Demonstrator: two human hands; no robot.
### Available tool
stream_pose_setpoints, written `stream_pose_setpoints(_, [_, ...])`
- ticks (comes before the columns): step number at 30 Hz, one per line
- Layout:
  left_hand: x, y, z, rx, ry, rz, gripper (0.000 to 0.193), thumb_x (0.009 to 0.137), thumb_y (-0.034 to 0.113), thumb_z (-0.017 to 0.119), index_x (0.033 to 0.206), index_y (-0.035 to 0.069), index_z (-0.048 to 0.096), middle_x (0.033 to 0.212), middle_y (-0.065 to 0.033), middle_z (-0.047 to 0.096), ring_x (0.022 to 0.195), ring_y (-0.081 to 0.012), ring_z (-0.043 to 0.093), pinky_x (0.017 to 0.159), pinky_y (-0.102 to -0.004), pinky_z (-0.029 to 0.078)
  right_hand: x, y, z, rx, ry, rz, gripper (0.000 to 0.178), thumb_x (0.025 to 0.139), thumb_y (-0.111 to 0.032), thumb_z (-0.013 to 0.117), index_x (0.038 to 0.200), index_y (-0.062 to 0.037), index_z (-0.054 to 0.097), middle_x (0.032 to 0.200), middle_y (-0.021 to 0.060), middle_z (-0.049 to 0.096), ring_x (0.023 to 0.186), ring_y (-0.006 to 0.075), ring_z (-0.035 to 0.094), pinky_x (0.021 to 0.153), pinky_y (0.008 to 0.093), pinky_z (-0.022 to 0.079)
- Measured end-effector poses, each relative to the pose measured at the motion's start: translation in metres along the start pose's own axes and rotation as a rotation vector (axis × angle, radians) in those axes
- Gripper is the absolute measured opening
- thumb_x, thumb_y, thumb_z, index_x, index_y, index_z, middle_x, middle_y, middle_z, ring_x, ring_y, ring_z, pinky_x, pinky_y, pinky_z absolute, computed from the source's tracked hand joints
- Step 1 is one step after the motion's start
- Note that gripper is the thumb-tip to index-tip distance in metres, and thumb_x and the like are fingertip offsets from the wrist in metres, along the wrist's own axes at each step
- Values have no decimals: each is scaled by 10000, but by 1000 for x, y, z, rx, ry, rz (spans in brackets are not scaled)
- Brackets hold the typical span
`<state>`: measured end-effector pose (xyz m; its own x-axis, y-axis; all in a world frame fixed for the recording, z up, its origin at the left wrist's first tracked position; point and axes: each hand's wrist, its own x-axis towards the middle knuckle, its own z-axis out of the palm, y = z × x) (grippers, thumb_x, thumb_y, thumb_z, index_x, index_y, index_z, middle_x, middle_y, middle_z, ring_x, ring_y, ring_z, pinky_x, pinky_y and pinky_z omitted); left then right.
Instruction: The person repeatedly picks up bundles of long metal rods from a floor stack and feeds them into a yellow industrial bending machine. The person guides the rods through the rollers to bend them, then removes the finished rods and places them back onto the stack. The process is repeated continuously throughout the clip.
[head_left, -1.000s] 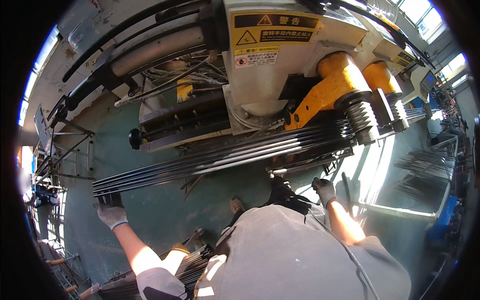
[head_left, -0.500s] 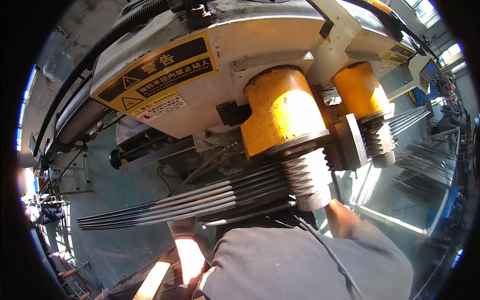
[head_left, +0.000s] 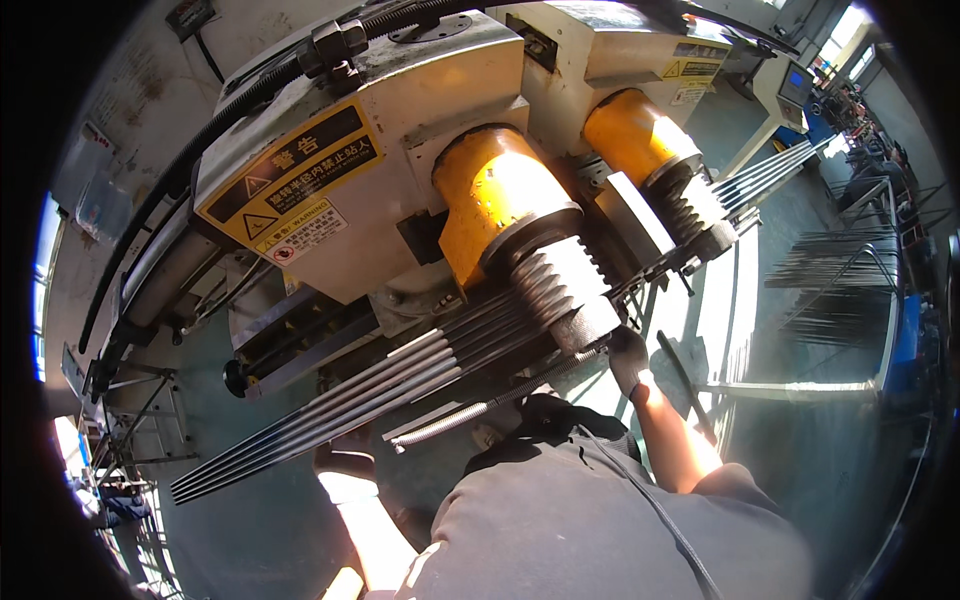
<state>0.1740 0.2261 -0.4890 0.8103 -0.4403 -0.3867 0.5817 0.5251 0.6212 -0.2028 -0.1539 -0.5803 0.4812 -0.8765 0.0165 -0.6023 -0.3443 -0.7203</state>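
Note:
A bundle of several long metal rods [head_left: 375, 392] slants from the lower left up under the bending machine's near ridged metal roller [head_left: 565, 290]. My left hand [head_left: 345, 452], with a pale cuff at the wrist, is at the lower side of the rods. Its fingers are hidden by them, so its grip cannot be made out. My right hand [head_left: 628, 355] looks dark and gloved. It is up against the lower end of the ridged roller, its fingers hidden behind the metal. Below the rods lies a flexible ribbed metal conduit [head_left: 450, 422].
Yellow cylindrical housings [head_left: 500, 195] stick out of the pale machine body [head_left: 330, 225], which bears warning labels. A second ridged roller [head_left: 692, 205] sits farther right. Racks of thin rods [head_left: 835, 280] stand at the right. A dark cable [head_left: 640, 490] hangs over my torso.
The view has shifted, so the machine sits more to the left and the rods slant more steeply. More of my right forearm and hand shows beside the roller. My left hand remains at the rods.

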Motion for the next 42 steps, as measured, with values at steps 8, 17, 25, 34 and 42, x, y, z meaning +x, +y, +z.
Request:
stream_pose_setpoints(8, [-7,25,-10,142,-107,183,392,1114,261,633,1340,-51,707,1238,-160,770,1049,-268,745,972,-344,610,8,-102,-54,1015,570,219,422,1159,-249,601,1460,40,661,1362,129,745,1217,214,703,1079,339,548])
stream_pose_setpoints(17, [-38,94,-4,-121,-13,-33,649,1119,446,603,578,282,284,478,79,203,355,-162,287,389,-322,278,70,-171,-77,1431,393,451,379,1172,-429,534,1204,-115,745,1049,29,753,890,164,686,802,355,572])
stream_pose_setpoints(25, [-33,96,19,-9,28,120,391,1102,422,653,909,152,444,872,-33,372,750,-239,388,728,-384,331,101,-80,-40,434,247,67,358,1150,-367,514,1233,-101,738,1073,73,761,960,224,720,817,399,576])
stream_pose_setpoints(34, [-74,167,188,413,20,606,426,1107,242,632,1402,-56,706,1354,-191,739,1251,-287,699,1160,-448,527,89,-131,-71,1046,147,223,372,1152,-311,475,1018,-99,750,882,57,735,797,197,671,719,341,530])
stream_pose_setpoints(42, [-104,160,309,571,-138,938,432,1102,110,597,1504,-47,561,1247,-220,756,1080,-304,737,1021,-446,613,108,-132,-87,1358,96,266,251,1031,-206,670,1180,-15,734,823,104,747,654,211,707,590,311,542])
